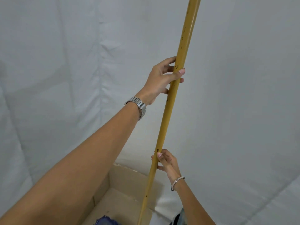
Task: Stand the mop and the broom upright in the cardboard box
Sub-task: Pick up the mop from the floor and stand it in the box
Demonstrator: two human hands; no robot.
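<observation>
A long yellow handle (168, 101) with dark specks runs nearly upright from the top edge down into the open cardboard box (120, 181) at the bottom centre. My left hand (164, 78), with a metal watch on the wrist, grips the handle high up. My right hand (167, 161), with a thin bracelet on the wrist, holds the handle lower down, just above the box. Blue strands (105, 220) show inside the box at the bottom edge, probably the mop head. The handle's lower end is out of view.
A white cloth backdrop (65, 62) hangs behind the box and covers the floor around it. A bit of blue-grey fabric (178, 216) shows to the right of the box at the bottom edge.
</observation>
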